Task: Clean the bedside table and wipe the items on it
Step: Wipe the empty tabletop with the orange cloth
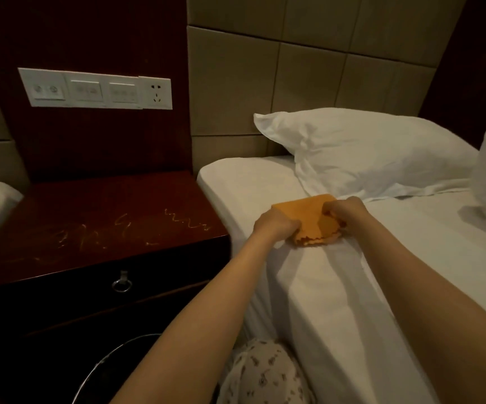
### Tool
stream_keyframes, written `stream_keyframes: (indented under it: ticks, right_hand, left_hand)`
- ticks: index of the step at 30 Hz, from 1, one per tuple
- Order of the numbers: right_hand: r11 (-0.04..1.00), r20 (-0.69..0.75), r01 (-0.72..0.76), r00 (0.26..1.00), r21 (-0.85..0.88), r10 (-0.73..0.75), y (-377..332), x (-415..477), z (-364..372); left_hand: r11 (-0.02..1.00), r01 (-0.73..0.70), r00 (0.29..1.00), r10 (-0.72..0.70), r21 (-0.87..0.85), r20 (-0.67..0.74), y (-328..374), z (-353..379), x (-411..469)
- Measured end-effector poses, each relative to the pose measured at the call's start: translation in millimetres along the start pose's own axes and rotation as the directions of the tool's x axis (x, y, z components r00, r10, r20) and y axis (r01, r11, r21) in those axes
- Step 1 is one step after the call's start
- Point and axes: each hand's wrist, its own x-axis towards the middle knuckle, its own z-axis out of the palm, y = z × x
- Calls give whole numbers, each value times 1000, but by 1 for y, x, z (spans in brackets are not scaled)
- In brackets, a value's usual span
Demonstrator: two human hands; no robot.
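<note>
An orange cloth (308, 220) lies folded on the white bed (337, 287), just in front of a pillow. My left hand (275, 224) grips its left edge and my right hand (345, 212) grips its right side, both closed on the fabric. The dark red-brown bedside table (96, 225) stands to the left of the bed, apart from both hands. Pale scribble-like streaks mark its top. No items stand on the visible part of its top.
A drawer with a metal ring pull (122, 284) fronts the table. A white switch and socket panel (96, 88) is on the wall behind. A bin with a wire rim (113, 357) sits below. A white pillow (361, 156) lies at the bed's head.
</note>
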Motion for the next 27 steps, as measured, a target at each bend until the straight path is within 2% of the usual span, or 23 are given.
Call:
stream_keyframes:
  ticks: [2,4,7,11,18,24,27]
  right_hand:
    - [1000,50,-24,998,-6,24,-10,0,0]
    - [1000,90,-31,995,-5,31,-21,-1,4]
    - [994,183,-23,983,107,3,-38,-7,19]
    - [957,207,74,969,282,-136,-65,-18,60]
    - [928,297,243,898,281,-325,-113,-49,167]
    - [910,476,310,778,276,-409,-157,-68,265]
    - [904,515,340,743,259,-427,-179,-75,309]
  left_hand:
    - [996,-47,999,49,-71,24,2,0,2]
    - [974,-46,998,54,-221,29,3,-7,4]
    - [937,-35,999,28,-348,-26,1,-29,5]
    - [939,-70,981,3,-338,-193,-21,-81,8]
    - [956,99,896,-206,-277,-393,-105,-184,12]
    - [902,135,842,-322,-409,-432,-177,-261,4]
    - [899,167,812,-358,-405,-461,-208,-296,7]
